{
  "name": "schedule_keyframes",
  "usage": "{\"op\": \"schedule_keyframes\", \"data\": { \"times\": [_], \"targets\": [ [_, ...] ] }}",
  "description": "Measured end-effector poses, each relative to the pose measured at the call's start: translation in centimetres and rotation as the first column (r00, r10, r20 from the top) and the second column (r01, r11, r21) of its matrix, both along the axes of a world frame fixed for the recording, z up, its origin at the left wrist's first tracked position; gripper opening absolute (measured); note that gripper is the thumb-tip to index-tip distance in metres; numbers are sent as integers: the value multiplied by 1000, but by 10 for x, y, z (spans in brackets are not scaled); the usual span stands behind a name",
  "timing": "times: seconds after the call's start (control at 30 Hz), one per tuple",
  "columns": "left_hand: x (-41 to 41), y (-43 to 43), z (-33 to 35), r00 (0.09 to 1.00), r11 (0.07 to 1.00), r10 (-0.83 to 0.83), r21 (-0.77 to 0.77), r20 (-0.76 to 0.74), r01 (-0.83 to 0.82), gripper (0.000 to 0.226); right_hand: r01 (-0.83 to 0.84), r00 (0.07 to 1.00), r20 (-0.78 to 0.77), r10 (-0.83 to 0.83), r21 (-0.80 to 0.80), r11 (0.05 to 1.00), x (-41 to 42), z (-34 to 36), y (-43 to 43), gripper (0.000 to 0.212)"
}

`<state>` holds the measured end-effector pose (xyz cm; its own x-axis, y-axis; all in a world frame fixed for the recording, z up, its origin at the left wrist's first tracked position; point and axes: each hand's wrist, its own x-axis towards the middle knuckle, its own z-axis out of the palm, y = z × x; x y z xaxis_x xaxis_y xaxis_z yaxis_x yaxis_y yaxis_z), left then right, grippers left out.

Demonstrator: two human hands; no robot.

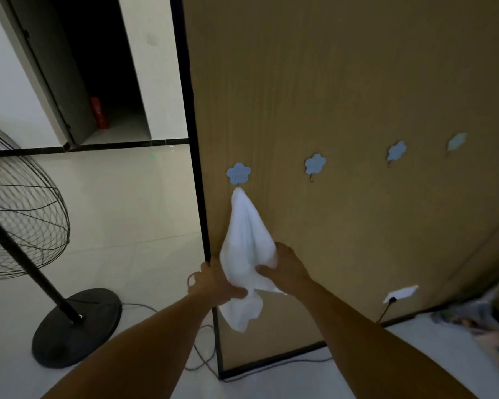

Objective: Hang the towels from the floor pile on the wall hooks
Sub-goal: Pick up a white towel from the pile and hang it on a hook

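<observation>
White towel (247,240) hanging from a hook (238,174), both hands gripping it.

fan (18,214): a large black standing fan at the left, wire cage head tilted, only partly in frame.
fan base (77,326): round black disc on the pale floor, slanted pole rising from it.
cable (202,355): thin dark cord looping over the floor near the panel's lower corner.
socket (401,293): white wall plate low on the brown panel, a black plug in its left end.
doorway (98,67): dark opening at upper left.
red object (100,112): stands inside the doorway, too blurred to identify.
floor (133,203): pale glossy tiles.
</observation>
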<state>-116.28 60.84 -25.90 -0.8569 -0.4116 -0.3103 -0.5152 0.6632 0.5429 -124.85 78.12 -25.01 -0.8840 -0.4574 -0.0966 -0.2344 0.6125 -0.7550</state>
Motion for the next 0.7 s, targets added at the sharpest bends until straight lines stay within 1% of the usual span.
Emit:
{"op": "schedule_keyframes", "data": {
  "times": [0.03, 0.07, 0.13, 0.17, 0.23, 0.27, 0.33, 0.4, 0.5, 0.6, 0.7],
  "targets": [
    [7, 1, -5, 999, 999, -35, 23, 38, 34, 115, 39, 999, -6, -38, 28, 999, 6, 2, 4, 82],
    [13, 1, -13, 995, 995, -82, 69, 54, 79, 98, 72, 997, -8, -72, 63, 995, 14, 3, 8, 85],
    [27, 4, -28, 986, 974, -161, 170, 50, 150, 44, 129, 992, -9, -129, 117, 985, 31, 4, 18, 88],
    [32, 7, -34, 976, 973, -192, 150, 99, 176, 36, 154, 988, -5, -155, 136, 979, 41, 3, 25, 89],
    [39, 20, -40, 935, 960, -274, 1, 224, 281, 54, 203, 978, 2, -207, 175, 963, 61, 0, 40, 89],
    [41, 29, -40, 915, 936, -330, -41, 233, 348, 62, 233, 971, 0, -237, 193, 953, 71, -1, 49, 88],
    [43, 54, -33, 857, 871, -475, -34, 201, 490, 74, 298, 953, -8, -303, 214, 930, 93, -2, 69, 85],
    [44, 84, -20, 768, 774, -623, -21, 147, 633, 80, 354, 932, -12, -362, 235, 905, 118, -1, 94, 84],
    [46, 141, 1, 652, 646, -751, -84, 103, 758, 83, 460, 883, -33, -469, 264, 848, 157, 2, 145, 82],
    [52, 203, 13, 538, 532, -842, -108, 42, 840, 74, 564, 817, -65, -573, 290, 773, 195, 3, 206, 76],
    [71, 276, 13, 405, 398, -912, -103, 66, 912, 66, 666, 725, -65, -685, 319, 674, 246, -4, 276, 70]
  ]
}}
